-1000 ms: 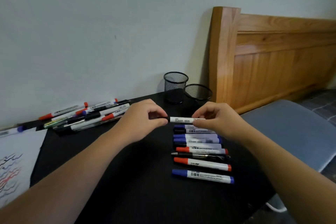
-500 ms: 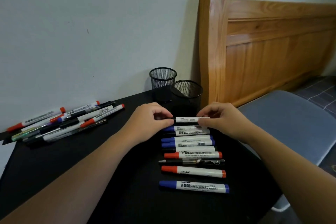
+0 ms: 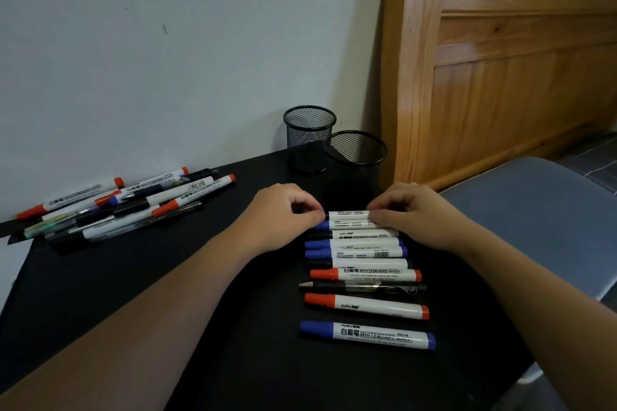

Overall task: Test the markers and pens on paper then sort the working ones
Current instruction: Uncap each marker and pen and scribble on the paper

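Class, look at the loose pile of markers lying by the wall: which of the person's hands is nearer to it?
Left. The left hand sits just right of the marker pile; the right hand lies farther right, beyond it.

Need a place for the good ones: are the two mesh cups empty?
Cannot tell: both mesh cups stand upright and open-topped, nothing pokes out, bottoms too dark to see.

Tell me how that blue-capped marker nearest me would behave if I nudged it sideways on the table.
The blue-capped marker looks like a round, rigid barrel lying flat on the smooth black table, so it would probably roll rather than slide. It lies apart from the red-capped marker behind it, so nothing would stop it early. It is likely light and stiff.
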